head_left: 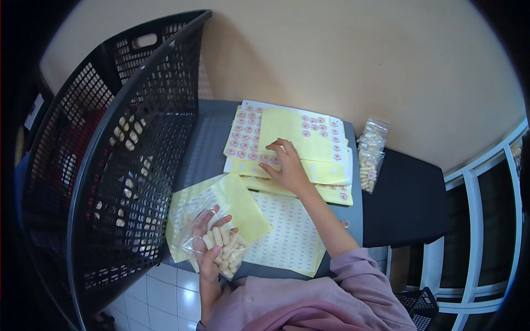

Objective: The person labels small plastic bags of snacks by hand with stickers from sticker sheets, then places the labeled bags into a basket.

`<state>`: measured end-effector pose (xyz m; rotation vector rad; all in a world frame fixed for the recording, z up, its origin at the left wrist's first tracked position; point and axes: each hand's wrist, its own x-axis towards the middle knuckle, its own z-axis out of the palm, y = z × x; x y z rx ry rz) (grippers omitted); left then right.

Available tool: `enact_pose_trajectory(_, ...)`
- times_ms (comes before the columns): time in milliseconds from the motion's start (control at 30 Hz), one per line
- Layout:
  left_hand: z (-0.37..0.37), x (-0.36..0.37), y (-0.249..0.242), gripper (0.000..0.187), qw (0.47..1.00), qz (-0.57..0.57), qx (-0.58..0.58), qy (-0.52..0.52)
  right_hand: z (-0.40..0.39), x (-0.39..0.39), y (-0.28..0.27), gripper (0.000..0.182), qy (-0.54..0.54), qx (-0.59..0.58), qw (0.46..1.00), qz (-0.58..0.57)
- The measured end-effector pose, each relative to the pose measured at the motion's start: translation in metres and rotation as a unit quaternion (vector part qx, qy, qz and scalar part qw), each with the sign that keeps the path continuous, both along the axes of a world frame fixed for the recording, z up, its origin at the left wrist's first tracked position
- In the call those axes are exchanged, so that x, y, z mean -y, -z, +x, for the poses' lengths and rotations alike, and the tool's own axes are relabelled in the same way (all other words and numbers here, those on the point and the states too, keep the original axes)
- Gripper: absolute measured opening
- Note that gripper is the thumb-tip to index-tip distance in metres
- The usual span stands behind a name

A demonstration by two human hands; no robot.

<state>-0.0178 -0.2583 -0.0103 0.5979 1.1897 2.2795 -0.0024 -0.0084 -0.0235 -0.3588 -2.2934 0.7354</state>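
Observation:
My left hand (208, 259) holds a clear plastic bag (223, 255) of pale, finger-shaped pieces, thumb in front and fingers behind the film. Under the bag lie a yellow backing sheet (243, 207) and a sheet of small printed labels (284, 231). Over the upper stack of sticker sheets (243, 132) is my right hand (284, 165), thumb and fingers curved and apart. Rows of round pink-and-orange stickers line these sheets, with a bare yellow area (279, 124) beside the fingertips.
A tall black perforated basket (160, 105) stands at the left, pale pieces showing through its holes. Filled bags (371, 157) lie at the right on a black surface (408, 198). A loose sticker (345, 223) sits near the grey table's (212, 124) right edge. Behind rises a beige wall (331, 55).

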Motion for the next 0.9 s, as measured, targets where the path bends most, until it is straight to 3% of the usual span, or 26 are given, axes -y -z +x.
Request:
enact_pose_trajectory(100,-0.001,0.036,0.002,0.071,0.999,-0.031,0.014,0.001,0.016,0.035,-0.006,0.033,0.015,0.017,0.999,0.032)
enact_pose_trajectory(167,0.001,0.066,0.017,0.074,0.997,-0.033,0.063,-0.024,0.031,0.065,-0.008,0.038,0.018,0.244,0.969,0.024)
enact_pose_trajectory(267,0.000,0.088,0.027,0.074,0.993,-0.058,0.089,-0.046,0.032,0.087,0.003,0.042,0.009,0.271,0.962,0.026)
enact_pose_trajectory(400,-0.004,0.096,0.043,0.072,0.984,-0.085,0.146,-0.054,0.017,0.094,0.005,0.042,-0.007,0.234,0.971,-0.052)
enact_pose_trajectory(467,-0.004,0.093,0.040,0.073,0.980,-0.078,0.176,-0.048,0.011,0.095,0.003,0.046,-0.025,0.229,0.948,-0.218)
enact_pose_trajectory(700,-0.002,0.092,0.041,0.075,0.985,-0.040,0.158,-0.052,-0.005,0.093,0.010,0.050,-0.055,0.236,0.920,-0.308)
enact_pose_trajectory(767,-0.003,0.095,0.047,0.074,0.984,-0.045,0.167,-0.042,-0.007,0.095,0.010,0.052,-0.112,0.166,0.929,-0.312)
enact_pose_trajectory(900,-0.004,0.097,0.055,0.074,0.989,-0.046,0.134,-0.042,0.002,0.100,-0.016,0.051,-0.122,0.153,0.927,-0.320)
